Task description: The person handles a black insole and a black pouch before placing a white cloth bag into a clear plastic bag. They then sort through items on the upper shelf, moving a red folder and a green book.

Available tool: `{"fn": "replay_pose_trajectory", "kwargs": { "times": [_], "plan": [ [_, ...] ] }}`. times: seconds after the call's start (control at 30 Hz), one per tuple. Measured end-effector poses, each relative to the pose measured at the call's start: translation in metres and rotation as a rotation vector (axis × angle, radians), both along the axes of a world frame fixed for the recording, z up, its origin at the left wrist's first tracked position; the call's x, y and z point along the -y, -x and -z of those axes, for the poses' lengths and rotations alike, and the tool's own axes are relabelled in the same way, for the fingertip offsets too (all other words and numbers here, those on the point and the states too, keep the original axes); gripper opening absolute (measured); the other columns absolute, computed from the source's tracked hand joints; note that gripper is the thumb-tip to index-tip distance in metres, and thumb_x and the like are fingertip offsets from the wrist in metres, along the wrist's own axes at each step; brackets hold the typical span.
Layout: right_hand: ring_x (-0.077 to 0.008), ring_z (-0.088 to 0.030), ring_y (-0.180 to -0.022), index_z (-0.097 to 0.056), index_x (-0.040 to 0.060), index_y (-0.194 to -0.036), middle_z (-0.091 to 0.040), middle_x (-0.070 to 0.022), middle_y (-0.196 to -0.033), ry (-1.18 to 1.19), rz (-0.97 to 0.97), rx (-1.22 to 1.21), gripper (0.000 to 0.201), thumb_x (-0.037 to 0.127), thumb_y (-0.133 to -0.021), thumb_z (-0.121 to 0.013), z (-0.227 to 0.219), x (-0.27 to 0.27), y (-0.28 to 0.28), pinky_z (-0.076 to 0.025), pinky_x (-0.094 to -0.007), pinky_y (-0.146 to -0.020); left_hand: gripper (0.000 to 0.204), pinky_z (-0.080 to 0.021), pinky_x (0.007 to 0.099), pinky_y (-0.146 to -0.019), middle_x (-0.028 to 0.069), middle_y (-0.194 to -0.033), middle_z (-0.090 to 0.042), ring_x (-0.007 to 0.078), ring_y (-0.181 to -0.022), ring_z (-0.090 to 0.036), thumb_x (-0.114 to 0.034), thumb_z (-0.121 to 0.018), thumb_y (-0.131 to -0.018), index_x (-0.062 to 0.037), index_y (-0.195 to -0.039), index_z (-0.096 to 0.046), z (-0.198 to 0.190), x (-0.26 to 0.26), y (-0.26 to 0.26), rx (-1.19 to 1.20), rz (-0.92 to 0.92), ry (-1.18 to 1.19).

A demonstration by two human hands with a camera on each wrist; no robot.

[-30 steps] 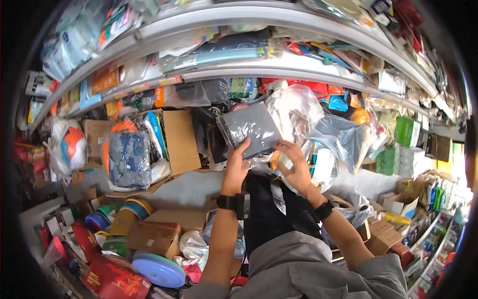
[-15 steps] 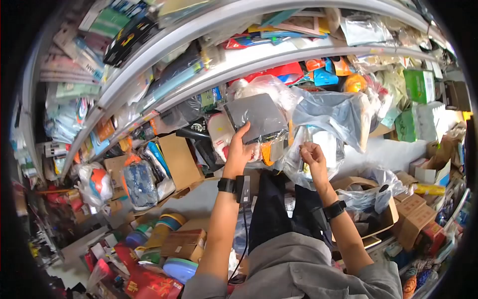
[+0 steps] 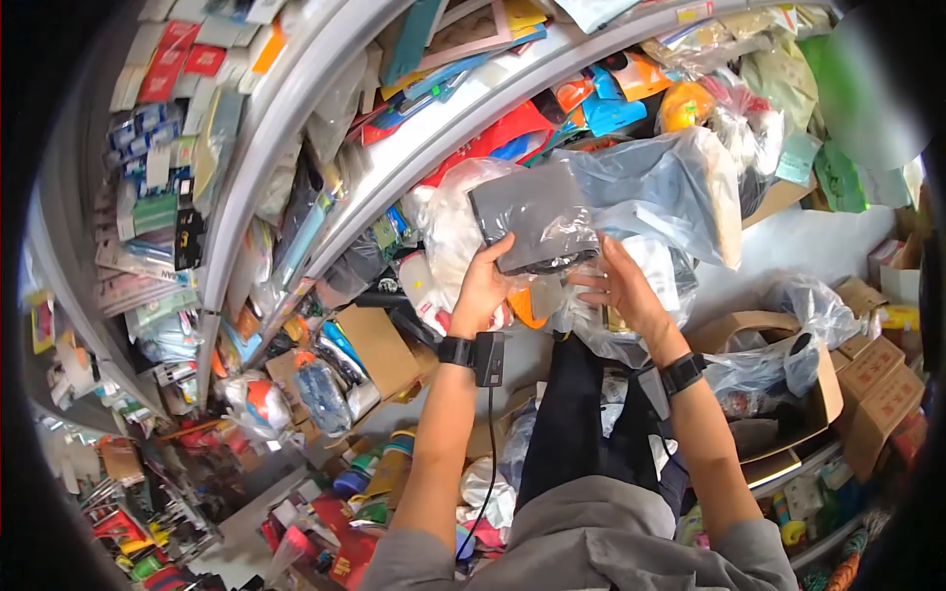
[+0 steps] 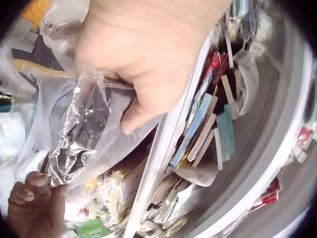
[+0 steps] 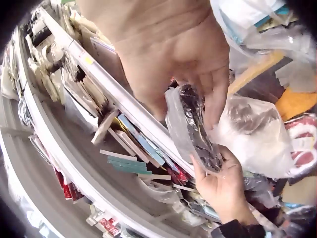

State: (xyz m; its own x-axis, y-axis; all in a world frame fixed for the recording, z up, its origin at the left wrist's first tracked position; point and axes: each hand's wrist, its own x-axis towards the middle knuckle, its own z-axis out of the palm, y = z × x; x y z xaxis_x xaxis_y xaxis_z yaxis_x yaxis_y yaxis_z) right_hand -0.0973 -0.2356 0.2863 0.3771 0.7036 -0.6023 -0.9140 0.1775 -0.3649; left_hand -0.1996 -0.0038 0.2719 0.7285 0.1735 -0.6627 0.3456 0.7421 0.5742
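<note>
A flat dark grey package in glossy clear plastic is held up in front of the shelves. My left hand grips its near left corner, thumb over the top face and fingers underneath. In the left wrist view that thumb lies along the clear wrapper. My right hand is at the package's right edge, fingers spread and loosely bent, fingertips right at the plastic. The right wrist view shows the package edge-on, its dark side between the right hand's thumb and fingers.
Metal shelves packed with wrapped goods curve across the left and back. A bluish plastic bag lies behind the package. Open cardboard boxes stand to the left. A box with plastic is near my right arm.
My right hand has left the package, closed its fingers in front of the bags, then returned to the package's right edge. My left hand has kept hold. The head view has turned.
</note>
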Motion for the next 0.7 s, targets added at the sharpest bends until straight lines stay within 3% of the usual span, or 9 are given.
{"fn": "replay_pose_trajectory", "kwargs": {
  "times": [0.1, 0.13, 0.17, 0.23, 0.27, 0.37, 0.43, 0.6, 0.7],
  "plan": [
    [-0.0216, -0.066, -0.091, -0.023, 0.0083, -0.146, -0.058, -0.0106, -0.117, 0.186, -0.088, 0.154, 0.071, 0.029, -0.090, -0.063, 0.019, -0.003, -0.010, -0.054, -0.0331, -0.074, 0.045, -0.050, 0.0362, -0.092, 0.0082, -0.124, -0.053, 0.0186, -0.116, -0.051, 0.003, -0.064, -0.084, -0.0023, -0.127, -0.050, 0.008, 0.004, -0.016, -0.018, 0.116, -0.213],
    [-0.0180, -0.067, -0.084, -0.026, 0.0078, -0.145, -0.061, -0.0082, -0.108, 0.179, -0.099, 0.212, 0.065, 0.019, -0.091, -0.061, 0.031, -0.002, -0.013, -0.054, -0.0291, -0.069, 0.041, -0.050, 0.0368, -0.089, 0.0072, -0.122, -0.054, 0.0168, -0.115, -0.051, -0.014, -0.064, -0.089, -0.0041, -0.126, -0.050, -0.014, 0.013, -0.037, -0.071, -0.009, 0.008],
    [-0.0174, -0.066, -0.082, -0.026, 0.0054, -0.145, -0.062, -0.0097, -0.108, 0.209, -0.053, 0.203, 0.064, 0.017, -0.092, -0.060, 0.046, -0.004, -0.014, -0.053, -0.0270, -0.067, 0.041, -0.050, 0.0368, -0.089, 0.0072, -0.122, -0.054, 0.0168, -0.115, -0.051, -0.014, -0.064, -0.089, -0.0041, -0.126, -0.050, -0.010, 0.011, -0.045, -0.086, 0.000, 0.003],
    [-0.0148, -0.064, -0.079, -0.029, 0.0013, -0.143, -0.061, -0.0097, -0.102, 0.243, 0.028, 0.200, 0.060, 0.013, -0.092, -0.059, 0.066, -0.005, -0.024, -0.052, -0.0249, -0.068, 0.042, -0.048, 0.0347, -0.089, 0.0057, -0.119, -0.056, 0.0170, -0.112, -0.053, -0.024, -0.062, -0.091, -0.0052, -0.127, -0.051, -0.004, 0.006, -0.062, -0.091, 0.134, -0.303],
    [-0.0144, -0.063, -0.079, -0.030, 0.0012, -0.143, -0.061, -0.0088, -0.100, 0.251, 0.081, 0.164, 0.059, 0.012, -0.092, -0.058, 0.077, -0.004, -0.030, -0.052, -0.0250, -0.069, 0.038, -0.045, 0.0337, -0.093, 0.0044, -0.116, -0.058, 0.0175, -0.109, -0.055, -0.024, -0.060, -0.093, -0.0047, -0.124, -0.052, -0.002, 0.002, -0.068, -0.258, 0.106, -0.520],
    [-0.0128, -0.062, -0.078, -0.041, 0.0047, -0.136, -0.060, -0.0043, -0.096, 0.198, 0.244, 0.098, 0.047, 0.007, -0.092, -0.056, 0.100, 0.000, -0.047, -0.052, -0.0249, -0.071, 0.033, -0.039, 0.0373, -0.100, 0.0156, -0.124, -0.055, 0.0290, -0.117, -0.051, -0.023, -0.058, -0.092, -0.0029, -0.118, -0.057, 0.034, -0.048, -0.074, -0.115, 0.390, -1.467],
    [-0.0120, -0.063, -0.078, -0.046, 0.0078, -0.133, -0.060, -0.0013, -0.094, 0.151, 0.318, 0.049, 0.041, 0.005, -0.093, -0.054, 0.117, 0.004, -0.058, -0.053, -0.0244, -0.071, 0.032, -0.037, 0.0391, -0.102, 0.0186, -0.127, -0.052, 0.0353, -0.119, -0.048, -0.020, -0.059, -0.089, -0.0033, -0.116, -0.059, 0.037, -0.071, -0.095, 0.047, 0.578, -1.813],
    [-0.0113, -0.063, -0.080, -0.048, 0.0084, -0.130, -0.059, -0.0004, -0.095, 0.167, 0.368, 0.066, 0.038, 0.005, -0.093, -0.053, 0.144, 0.003, -0.069, -0.053, -0.0231, -0.073, 0.037, -0.030, 0.0503, -0.107, 0.0219, -0.137, -0.044, 0.0406, -0.130, -0.037, -0.032, -0.056, -0.090, -0.0123, -0.121, -0.060, 0.068, -0.082, -0.124, -0.010, 0.894, -2.130],
    [-0.0110, -0.062, -0.082, -0.050, 0.0079, -0.126, -0.059, -0.0002, -0.097, 0.223, 0.369, 0.068, 0.032, 0.005, -0.093, -0.053, 0.154, 0.003, -0.070, -0.053, -0.0217, -0.074, 0.037, -0.031, 0.0508, -0.106, 0.0230, -0.137, -0.044, 0.0397, -0.130, -0.038, -0.033, -0.054, -0.090, -0.0126, -0.121, -0.060, 0.089, -0.084, -0.137, -0.209, 0.906, -2.166]
  ]
}}
